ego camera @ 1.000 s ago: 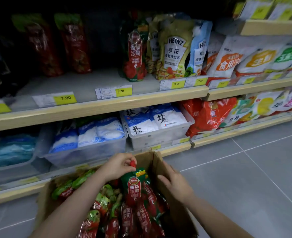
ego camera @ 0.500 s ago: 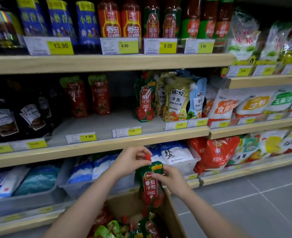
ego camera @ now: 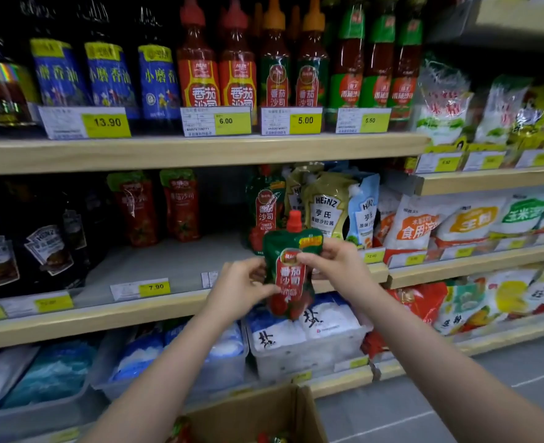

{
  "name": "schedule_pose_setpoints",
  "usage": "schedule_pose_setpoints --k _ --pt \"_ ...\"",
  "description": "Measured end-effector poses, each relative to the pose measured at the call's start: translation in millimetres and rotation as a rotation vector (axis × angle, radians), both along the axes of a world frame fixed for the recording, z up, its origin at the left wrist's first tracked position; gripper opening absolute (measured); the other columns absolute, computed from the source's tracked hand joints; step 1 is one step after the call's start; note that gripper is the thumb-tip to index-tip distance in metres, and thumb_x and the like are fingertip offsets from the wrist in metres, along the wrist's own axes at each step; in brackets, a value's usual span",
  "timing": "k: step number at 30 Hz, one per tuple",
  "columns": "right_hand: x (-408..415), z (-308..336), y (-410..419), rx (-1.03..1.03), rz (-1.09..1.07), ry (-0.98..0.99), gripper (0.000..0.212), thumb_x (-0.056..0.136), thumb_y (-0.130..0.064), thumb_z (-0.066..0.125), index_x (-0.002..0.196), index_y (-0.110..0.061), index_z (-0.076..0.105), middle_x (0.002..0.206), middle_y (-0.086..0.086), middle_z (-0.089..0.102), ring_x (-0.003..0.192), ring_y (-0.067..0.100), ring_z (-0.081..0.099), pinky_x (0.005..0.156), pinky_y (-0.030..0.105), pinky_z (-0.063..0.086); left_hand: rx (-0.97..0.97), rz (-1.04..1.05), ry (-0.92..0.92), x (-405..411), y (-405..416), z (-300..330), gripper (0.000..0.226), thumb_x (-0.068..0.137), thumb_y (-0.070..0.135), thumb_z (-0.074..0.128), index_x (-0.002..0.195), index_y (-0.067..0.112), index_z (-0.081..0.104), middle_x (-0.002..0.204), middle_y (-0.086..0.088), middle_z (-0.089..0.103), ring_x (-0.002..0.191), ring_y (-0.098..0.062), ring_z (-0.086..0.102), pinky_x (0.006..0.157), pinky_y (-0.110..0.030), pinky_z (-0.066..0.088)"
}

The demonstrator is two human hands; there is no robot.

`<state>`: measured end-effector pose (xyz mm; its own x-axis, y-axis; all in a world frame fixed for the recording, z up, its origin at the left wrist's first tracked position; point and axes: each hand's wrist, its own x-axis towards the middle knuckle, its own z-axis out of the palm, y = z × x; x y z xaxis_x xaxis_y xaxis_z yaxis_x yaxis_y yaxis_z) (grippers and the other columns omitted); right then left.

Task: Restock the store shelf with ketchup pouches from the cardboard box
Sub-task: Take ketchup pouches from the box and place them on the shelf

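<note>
A green and red ketchup pouch (ego camera: 289, 271) with a red cap stands upright in the air in front of the middle shelf (ego camera: 174, 263). My left hand (ego camera: 241, 287) grips its left edge and my right hand (ego camera: 336, 262) pinches its upper right side. One matching ketchup pouch (ego camera: 264, 212) stands on the shelf just behind, and two red pouches (ego camera: 158, 207) stand further left at the back. The cardboard box (ego camera: 264, 414) sits at the bottom edge, with a few pouches showing inside.
Sauce bottles (ego camera: 235, 62) line the top shelf. Heinz dressing pouches (ego camera: 331, 206) stand right of the shelved ketchup pouch and dark Heinz bottles (ego camera: 40, 247) to the left. Plastic bins of salt bags (ego camera: 305, 334) fill the bottom shelf. Grey floor lies to the right.
Both hands have lifted the ketchup pouch out of the box up to the level of the middle shelf. My right hand took hold of it. The view tilted up.
</note>
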<state>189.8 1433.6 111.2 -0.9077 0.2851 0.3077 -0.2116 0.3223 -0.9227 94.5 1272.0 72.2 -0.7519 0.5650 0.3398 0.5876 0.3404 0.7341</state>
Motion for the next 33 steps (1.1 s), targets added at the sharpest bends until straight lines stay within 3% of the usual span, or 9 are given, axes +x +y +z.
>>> schedule_pose_setpoints --k 7,11,17,20,22,25,28,30,33 --pt "-42 55 9 0.079 0.02 0.19 0.015 0.083 -0.007 0.065 0.087 -0.021 0.067 0.083 -0.008 0.07 0.075 0.001 0.066 0.066 0.023 0.056 0.153 0.092 0.208 -42 17 55 0.029 0.07 0.018 0.079 0.098 0.019 0.07 0.088 0.006 0.071 0.084 -0.006 0.065 0.079 -0.026 0.054" --pt "-69 37 10 0.048 0.035 0.143 0.016 0.084 -0.003 0.062 0.09 -0.017 0.065 0.083 -0.009 0.067 0.069 -0.008 0.064 0.059 0.009 0.047 0.143 0.121 0.157 -64 22 35 0.033 0.07 0.018 0.079 0.101 0.018 0.069 0.094 0.003 0.072 0.088 -0.007 0.064 0.083 -0.029 0.053" --pt "-99 12 17 0.11 -0.104 0.053 0.009 0.086 -0.018 0.064 0.092 -0.016 0.058 0.074 -0.01 0.061 0.064 -0.001 0.059 0.055 0.015 0.047 0.164 0.19 0.024 -79 35 8 0.037 0.068 0.019 0.082 0.093 0.018 0.055 0.088 0.0 0.066 0.083 -0.012 0.065 0.078 -0.029 0.055" --pt "-110 6 16 0.189 -0.235 0.077 0.037 0.083 -0.018 0.068 0.112 -0.011 0.046 0.086 -0.013 0.053 0.076 -0.001 0.054 0.061 0.008 0.042 0.207 0.226 0.0 -83 39 2 0.043 0.07 0.014 0.08 0.089 0.016 0.041 0.088 -0.002 0.063 0.082 -0.015 0.065 0.072 -0.029 0.054" --pt "-111 0 15 0.177 -0.233 0.082 0.052 0.081 -0.012 0.069 0.121 -0.008 0.036 0.099 -0.005 0.052 0.089 0.01 0.058 0.064 0.004 0.043 0.144 0.159 0.037 -84 36 -1 0.035 0.075 0.012 0.075 0.085 0.016 0.042 0.091 -0.001 0.063 0.086 -0.013 0.063 0.071 -0.025 0.052" --pt "-99 -15 15 0.252 -0.188 0.074 0.057 0.079 -0.01 0.07 0.12 -0.014 0.031 0.112 -0.004 0.046 0.102 0.012 0.054 0.084 0.019 0.048 -0.053 0.01 0.14 -85 24 -3 0.019 0.081 0.014 0.069 0.093 0.019 0.056 0.107 0.003 0.064 0.103 -0.012 0.058 0.091 -0.03 0.048" --pt "-82 -27 18 0.542 -0.14 -0.023 0.034 0.084 -0.018 0.065 0.113 -0.017 0.047 0.12 -0.003 0.053 0.113 0.014 0.053 0.093 0.027 0.043 -0.269 -0.05 0.236 -86 13 -2 0.019 0.088 0.022 0.061 0.107 0.023 0.063 0.138 -0.002 0.05 0.13 -0.015 0.042 0.109 -0.03 0.031" --pt "-77 -31 19 0.731 -0.137 -0.13 0.025 0.09 -0.021 0.056 0.113 -0.015 0.061 0.136 0.005 0.048 0.125 0.022 0.047 0.102 0.031 0.037 -0.379 -0.038 0.268 -87 9 0 0.024 0.092 0.027 0.055 0.115 0.028 0.061 0.147 0.001 0.039 0.134 -0.015 0.038 0.108 -0.032 0.032" --pt "-79 -29 17 0.791 -0.137 -0.222 0.029 0.095 -0.018 0.047 0.119 -0.014 0.063 0.149 0.011 0.033 0.133 0.027 0.038 0.11 0.032 0.027 -0.484 -0.033 0.321 -88 9 7 0.03 0.095 0.031 0.049 0.124 0.033 0.056 0.152 0.004 0.031 0.135 -0.015 0.036 0.107 -0.034 0.036"
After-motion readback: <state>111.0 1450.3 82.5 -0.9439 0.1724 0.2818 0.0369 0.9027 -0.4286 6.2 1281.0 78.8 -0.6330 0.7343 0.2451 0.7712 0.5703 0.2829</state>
